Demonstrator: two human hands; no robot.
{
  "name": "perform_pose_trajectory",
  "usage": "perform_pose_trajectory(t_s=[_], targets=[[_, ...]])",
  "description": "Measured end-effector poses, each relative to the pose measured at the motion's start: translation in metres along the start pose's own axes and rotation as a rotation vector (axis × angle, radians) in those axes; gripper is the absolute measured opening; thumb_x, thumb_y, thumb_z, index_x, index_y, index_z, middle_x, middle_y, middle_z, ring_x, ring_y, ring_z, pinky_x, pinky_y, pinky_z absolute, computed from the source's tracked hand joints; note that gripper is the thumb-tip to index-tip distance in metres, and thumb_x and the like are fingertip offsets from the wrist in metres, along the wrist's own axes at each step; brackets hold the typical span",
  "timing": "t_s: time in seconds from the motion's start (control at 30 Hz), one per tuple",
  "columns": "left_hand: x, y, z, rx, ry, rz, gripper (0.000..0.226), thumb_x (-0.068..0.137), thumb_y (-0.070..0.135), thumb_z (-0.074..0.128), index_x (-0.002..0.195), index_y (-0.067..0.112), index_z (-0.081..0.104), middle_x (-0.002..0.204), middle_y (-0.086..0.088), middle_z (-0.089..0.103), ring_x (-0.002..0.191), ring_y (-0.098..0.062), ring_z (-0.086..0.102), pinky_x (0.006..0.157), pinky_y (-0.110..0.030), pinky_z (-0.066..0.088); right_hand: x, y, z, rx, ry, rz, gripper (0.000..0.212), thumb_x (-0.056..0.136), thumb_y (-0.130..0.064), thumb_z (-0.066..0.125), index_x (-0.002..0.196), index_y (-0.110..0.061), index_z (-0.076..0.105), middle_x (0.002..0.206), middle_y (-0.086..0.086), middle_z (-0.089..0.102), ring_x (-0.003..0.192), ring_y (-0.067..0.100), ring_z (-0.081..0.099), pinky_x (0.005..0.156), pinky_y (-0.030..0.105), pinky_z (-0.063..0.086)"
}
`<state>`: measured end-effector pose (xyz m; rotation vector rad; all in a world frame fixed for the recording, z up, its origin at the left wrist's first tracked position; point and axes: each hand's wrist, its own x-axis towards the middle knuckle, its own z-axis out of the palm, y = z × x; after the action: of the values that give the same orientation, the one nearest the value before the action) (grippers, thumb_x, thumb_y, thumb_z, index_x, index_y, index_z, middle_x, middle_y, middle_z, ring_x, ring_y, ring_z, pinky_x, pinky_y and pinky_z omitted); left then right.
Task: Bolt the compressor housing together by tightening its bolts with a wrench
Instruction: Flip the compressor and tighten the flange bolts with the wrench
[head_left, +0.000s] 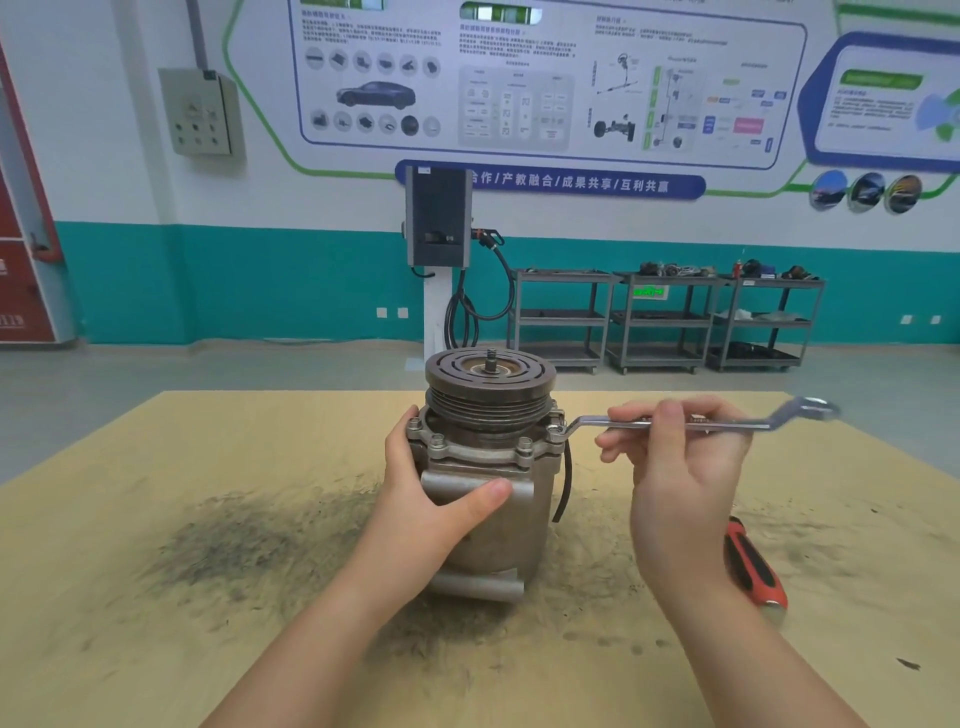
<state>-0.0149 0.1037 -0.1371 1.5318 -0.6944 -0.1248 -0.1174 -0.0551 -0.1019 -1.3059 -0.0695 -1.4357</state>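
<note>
A grey metal compressor (498, 540) stands upright on the wooden table (208, 519), its dark grooved pulley (490, 384) on top. Several bolts (525, 445) ring the flange below the pulley. My left hand (431, 499) wraps the housing's left side, thumb across the front. My right hand (675, 467) pinches the shaft of a silver ring wrench (727, 425) that lies level. Its left ring end sits on the bolt at the flange's right side (554, 431); its far end sticks out to the right.
A red and black tool handle (753, 566) lies on the table right of my right forearm. A black cable (566, 483) hangs down the compressor's right side. Dark grime stains the tabletop. Beyond the table stand a charging post (439, 218) and shelf carts (665, 322).
</note>
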Motion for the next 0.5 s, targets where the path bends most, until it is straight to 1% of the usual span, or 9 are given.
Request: perform_pose_trajectory(t_s=[0.07, 0.13, 0.17, 0.27, 0.3, 0.33, 0.4, 0.43, 0.5], targets=[[0.0, 0.0, 0.0, 0.005, 0.0, 0.002, 0.114, 0.047, 0.072, 0.078, 0.14, 0.061, 0.013, 0.132, 0.036, 0.044, 0.12, 0.008, 0.049, 0.087, -0.013, 0.042, -0.013, 0.001, 0.003, -0.125, -0.128, -0.258, 0.01, 0.103, -0.014, 0.039, 0.099, -0.02, 0.046, 0.083, 0.009, 0.065, 0.066, 0.018, 0.066, 0.061, 0.032, 0.054], [0.0, -0.001, 0.0, 0.004, 0.003, 0.011, 0.112, 0.047, 0.071, 0.079, 0.139, 0.06, 0.015, 0.132, 0.035, 0.046, 0.121, 0.009, 0.049, 0.088, -0.013, 0.043, -0.021, 0.002, 0.005, -0.223, -0.258, -0.374, 0.016, 0.102, -0.024, 0.045, 0.097, -0.016, 0.058, 0.09, 0.008, 0.064, 0.076, 0.014, 0.066, 0.068, 0.032, 0.055], [0.0, -0.002, 0.0, 0.002, 0.004, 0.017, 0.111, 0.048, 0.069, 0.08, 0.138, 0.06, 0.016, 0.133, 0.033, 0.047, 0.122, 0.008, 0.05, 0.089, -0.014, 0.043, -0.023, 0.003, 0.004, -0.271, -0.309, -0.414, 0.019, 0.1, -0.024, 0.05, 0.093, -0.011, 0.063, 0.092, 0.005, 0.065, 0.081, 0.015, 0.065, 0.074, 0.03, 0.054], [0.0, -0.004, 0.001, -0.002, 0.0, 0.033, 0.11, 0.052, 0.064, 0.083, 0.141, 0.056, 0.019, 0.137, 0.024, 0.052, 0.125, 0.001, 0.052, 0.097, -0.02, 0.045, -0.025, 0.002, 0.003, -0.405, -0.417, -0.545, 0.005, 0.085, 0.003, 0.065, 0.086, 0.001, 0.069, 0.092, 0.009, 0.067, 0.091, 0.013, 0.063, 0.083, 0.023, 0.051], [0.0, -0.004, 0.001, 0.0, 0.003, 0.04, 0.111, 0.051, 0.064, 0.083, 0.142, 0.056, 0.019, 0.137, 0.023, 0.052, 0.125, 0.001, 0.052, 0.099, -0.021, 0.044, -0.025, 0.0, 0.003, -0.393, -0.427, -0.555, 0.005, 0.086, 0.003, 0.065, 0.087, 0.0, 0.069, 0.093, 0.008, 0.067, 0.091, 0.013, 0.063, 0.084, 0.022, 0.051], [0.0, -0.003, 0.001, 0.002, 0.008, 0.041, 0.112, 0.049, 0.066, 0.082, 0.141, 0.056, 0.019, 0.137, 0.025, 0.051, 0.125, 0.003, 0.052, 0.098, -0.02, 0.044, -0.024, -0.003, 0.004, -0.344, -0.409, -0.532, 0.008, 0.092, -0.006, 0.061, 0.089, -0.005, 0.068, 0.093, 0.006, 0.067, 0.089, 0.013, 0.064, 0.083, 0.022, 0.051], [0.0, -0.002, 0.001, -0.006, 0.012, 0.032, 0.104, 0.047, 0.068, 0.08, 0.135, 0.061, 0.024, 0.13, 0.034, 0.052, 0.118, 0.01, 0.053, 0.093, -0.016, 0.045, -0.018, -0.011, 0.006, -0.174, -0.262, -0.367, 0.017, 0.101, -0.023, 0.047, 0.094, -0.022, 0.062, 0.091, 0.001, 0.065, 0.079, 0.015, 0.065, 0.075, 0.023, 0.053], [0.0, -0.002, 0.001, -0.014, 0.012, 0.024, 0.099, 0.046, 0.068, 0.08, 0.129, 0.065, 0.025, 0.125, 0.038, 0.053, 0.114, 0.014, 0.054, 0.088, -0.014, 0.046, -0.013, -0.013, 0.007, -0.081, -0.149, -0.242, 0.019, 0.103, -0.023, 0.041, 0.093, -0.023, 0.058, 0.088, 0.001, 0.065, 0.072, 0.016, 0.066, 0.07, 0.025, 0.053], [0.0, -0.001, 0.0, -0.025, 0.013, 0.022, 0.097, 0.046, 0.068, 0.08, 0.127, 0.065, 0.026, 0.119, 0.041, 0.055, 0.11, 0.016, 0.055, 0.084, -0.012, 0.047, -0.003, -0.015, 0.005, 0.107, 0.022, 0.04, 0.021, 0.105, -0.017, 0.035, 0.092, -0.014, 0.051, 0.079, 0.002, 0.067, 0.063, 0.017, 0.064, 0.062, 0.026, 0.053]])
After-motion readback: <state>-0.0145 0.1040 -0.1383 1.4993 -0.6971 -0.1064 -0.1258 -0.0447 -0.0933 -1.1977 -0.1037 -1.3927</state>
